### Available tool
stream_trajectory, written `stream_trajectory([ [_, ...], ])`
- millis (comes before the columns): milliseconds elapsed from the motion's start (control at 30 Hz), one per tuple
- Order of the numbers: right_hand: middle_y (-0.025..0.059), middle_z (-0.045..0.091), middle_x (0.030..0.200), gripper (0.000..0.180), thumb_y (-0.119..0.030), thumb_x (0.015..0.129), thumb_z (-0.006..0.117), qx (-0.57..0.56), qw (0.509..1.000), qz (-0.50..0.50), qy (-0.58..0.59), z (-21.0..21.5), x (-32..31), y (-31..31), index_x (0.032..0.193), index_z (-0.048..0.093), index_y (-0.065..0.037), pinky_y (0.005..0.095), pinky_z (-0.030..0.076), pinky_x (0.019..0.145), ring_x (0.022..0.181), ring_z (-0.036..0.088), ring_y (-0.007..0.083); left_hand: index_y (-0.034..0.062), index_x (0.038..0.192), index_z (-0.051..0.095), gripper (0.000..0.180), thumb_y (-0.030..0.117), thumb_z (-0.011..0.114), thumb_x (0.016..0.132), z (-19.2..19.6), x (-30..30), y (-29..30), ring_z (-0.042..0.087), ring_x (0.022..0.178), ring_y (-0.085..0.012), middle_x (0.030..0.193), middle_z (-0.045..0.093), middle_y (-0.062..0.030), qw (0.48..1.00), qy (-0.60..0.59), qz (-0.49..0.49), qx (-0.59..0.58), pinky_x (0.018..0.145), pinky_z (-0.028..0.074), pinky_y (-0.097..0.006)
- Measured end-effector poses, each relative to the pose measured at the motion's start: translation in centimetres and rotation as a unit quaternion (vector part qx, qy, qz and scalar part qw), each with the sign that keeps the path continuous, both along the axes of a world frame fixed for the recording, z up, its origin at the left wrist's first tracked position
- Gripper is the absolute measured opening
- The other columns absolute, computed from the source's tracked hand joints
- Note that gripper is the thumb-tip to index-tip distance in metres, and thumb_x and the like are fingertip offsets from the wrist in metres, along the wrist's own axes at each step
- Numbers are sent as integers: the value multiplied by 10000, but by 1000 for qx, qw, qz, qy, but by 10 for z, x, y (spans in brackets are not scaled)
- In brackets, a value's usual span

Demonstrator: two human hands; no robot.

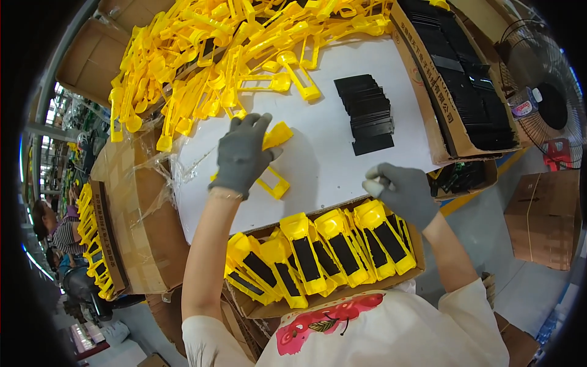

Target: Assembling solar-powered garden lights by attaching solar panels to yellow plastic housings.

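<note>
The left gray-gloved hand (243, 150) seems to grasp a yellow plastic frame with a rounded head (278, 134), which lies between forefinger and thumb, above the white tabletop (367, 174). The right gray-gloved hand (400, 191) curls its fingers toward its thumb near the table's close edge; I cannot tell whether it pinches anything. Thin black rectangular strips (367, 113) overlap in a row, presumably so each edge is easy to catch. The tangled heap of yellow plastic frames (202, 55) sits within the left arm's reach, while black-filled yellow frames (306, 260) lean tightly together in an open cardboard box, probably to save room. The left palm is hidden, and the heap runs off the upper edge.
</note>
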State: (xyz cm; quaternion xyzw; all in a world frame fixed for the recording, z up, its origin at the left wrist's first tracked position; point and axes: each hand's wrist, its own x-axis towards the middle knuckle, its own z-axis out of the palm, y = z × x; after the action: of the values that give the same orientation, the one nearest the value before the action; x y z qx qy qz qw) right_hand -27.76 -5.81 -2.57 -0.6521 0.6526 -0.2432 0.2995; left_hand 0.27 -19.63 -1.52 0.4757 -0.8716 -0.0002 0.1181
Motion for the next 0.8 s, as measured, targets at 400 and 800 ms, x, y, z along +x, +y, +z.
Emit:
stream_trajectory([
  [400, 17, 588, 1053, 264, -230, 792, 704, -105, 978, -25, 180, -36, -59, -54, 1049, 666, -183, 359, 499, 809, 1004, 582, 206, 159, 1161, 603, 354, 48, 547, 829, 51, 17, -57, 584, 559, -146, 829, 656, -75, 971, 135, 118, 156, 493, 477, -287],
  [800, 57, 625, 950, 258, -243, 755, 736, -20, 975, 40, 216, -36, -56, -66, 908, 579, -106, 377, 485, 775, 934, 607, 262, -17, 1241, 475, 375, 92, 562, 892, 69, 133, 8, 584, 727, -119, 1095, 614, -167, 648, 636, 211, 362, 594, 513, -166],
])
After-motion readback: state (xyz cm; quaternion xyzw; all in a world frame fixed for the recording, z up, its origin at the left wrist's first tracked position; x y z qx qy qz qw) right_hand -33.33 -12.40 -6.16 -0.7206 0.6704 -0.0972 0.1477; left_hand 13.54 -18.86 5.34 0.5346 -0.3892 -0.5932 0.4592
